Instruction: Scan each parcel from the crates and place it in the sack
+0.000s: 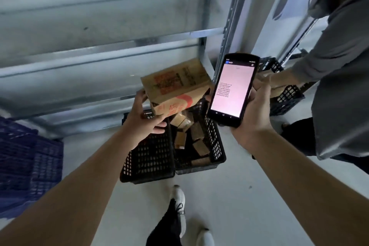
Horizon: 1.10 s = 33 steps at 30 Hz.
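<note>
My left hand [145, 118] grips a brown cardboard parcel [175, 84] with red print by its lower left corner, holding it tilted above two black crates. My right hand [253, 118] holds a black handheld scanner [232, 90] upright just right of the parcel; its lit screen shows a list of numbers. The right black crate [216, 146] holds several small brown parcels [196, 136]. The left black crate [147, 158] looks dark inside, its contents unclear. No sack is in view.
Another person [339, 70] in a grey top bends over a further black crate [287, 98] at the right. Stacked blue crates [26, 158] stand at the left. Metal shelving [99, 50] runs behind. My feet [177, 201] stand on pale floor.
</note>
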Motion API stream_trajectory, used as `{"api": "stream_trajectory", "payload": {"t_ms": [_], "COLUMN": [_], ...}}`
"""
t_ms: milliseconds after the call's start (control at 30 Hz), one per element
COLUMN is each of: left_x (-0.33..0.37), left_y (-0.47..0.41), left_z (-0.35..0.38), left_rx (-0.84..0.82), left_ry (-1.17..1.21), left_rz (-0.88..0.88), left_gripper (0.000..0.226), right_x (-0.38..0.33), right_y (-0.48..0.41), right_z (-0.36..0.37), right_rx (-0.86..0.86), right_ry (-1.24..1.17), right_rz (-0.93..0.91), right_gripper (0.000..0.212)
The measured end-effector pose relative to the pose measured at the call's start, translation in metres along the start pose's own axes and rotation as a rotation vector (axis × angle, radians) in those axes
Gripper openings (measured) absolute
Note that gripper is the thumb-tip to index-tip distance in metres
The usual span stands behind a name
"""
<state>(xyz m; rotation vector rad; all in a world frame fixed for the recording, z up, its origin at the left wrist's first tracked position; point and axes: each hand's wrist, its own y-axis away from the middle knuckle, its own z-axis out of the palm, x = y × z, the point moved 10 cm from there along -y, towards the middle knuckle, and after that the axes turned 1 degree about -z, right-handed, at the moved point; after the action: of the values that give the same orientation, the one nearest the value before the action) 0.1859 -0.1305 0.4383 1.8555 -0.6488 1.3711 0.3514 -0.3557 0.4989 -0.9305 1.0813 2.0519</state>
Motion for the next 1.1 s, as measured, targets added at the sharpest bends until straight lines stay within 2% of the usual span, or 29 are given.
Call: {"api": "stream_trajectory", "payload": {"t_ms": [100,267,367,400,533,600,667,733,800,900,1000,1100], "left_x": [0.04,0.105,0.135,0.14,0.15,0.157,0.161,0.159,0.156,0.158,0.156,0.156], "left_y": [0.025,0.05,0.069,0.075,0.082,0.085,0.087,0.086,0.09,0.103,0.111,0.118], "left_z": [-0.029,-0.075,-0.11,-0.122,-0.165,-0.178,-0.193,-0.209,-0.212,-0.21,-0.212,-0.223], "left_rx": [0.047,-0.013,-0.018,-0.028,-0.027,-0.046,-0.023,0.01,-0.034,-0.081,-0.095,-0.057], "left_ry": [0.071,0.109,0.251,0.331,0.68,0.756,0.728,0.71,0.649,0.508,0.488,0.508], "left_rz": [0.106,0.345,0.365,0.365,0.215,0.168,0.175,0.144,0.042,-0.071,-0.105,-0.098], "left_gripper": [0.083,0.076,0.09,0.084,0.04,0.033,0.027,0.043,0.063,0.044,0.052,0.048], "right_x": [-0.025,-0.053,-0.06,-0.059,-0.054,-0.047,-0.04,-0.032,-0.027,-0.024,-0.024,-0.025], "right_y": [0.029,0.069,0.088,0.093,0.118,0.127,0.136,0.145,0.152,0.162,0.171,0.178], "right_z": [0.025,0.083,0.117,0.128,0.168,0.182,0.194,0.205,0.215,0.224,0.231,0.235], "right_rx": [0.016,-0.068,-0.1,-0.117,-0.171,-0.161,-0.148,-0.152,-0.169,-0.184,-0.202,-0.217], "right_ry": [-0.014,-0.028,-0.045,-0.038,-0.023,-0.017,0.0,0.001,-0.01,0.011,0.044,0.051], "right_rz": [-0.053,-0.117,-0.15,-0.153,-0.186,-0.202,-0.21,-0.201,-0.181,-0.192,-0.197,-0.188], "right_gripper": [0.067,0.069,0.064,0.062,0.065,0.062,0.057,0.058,0.063,0.064,0.063,0.06]}}
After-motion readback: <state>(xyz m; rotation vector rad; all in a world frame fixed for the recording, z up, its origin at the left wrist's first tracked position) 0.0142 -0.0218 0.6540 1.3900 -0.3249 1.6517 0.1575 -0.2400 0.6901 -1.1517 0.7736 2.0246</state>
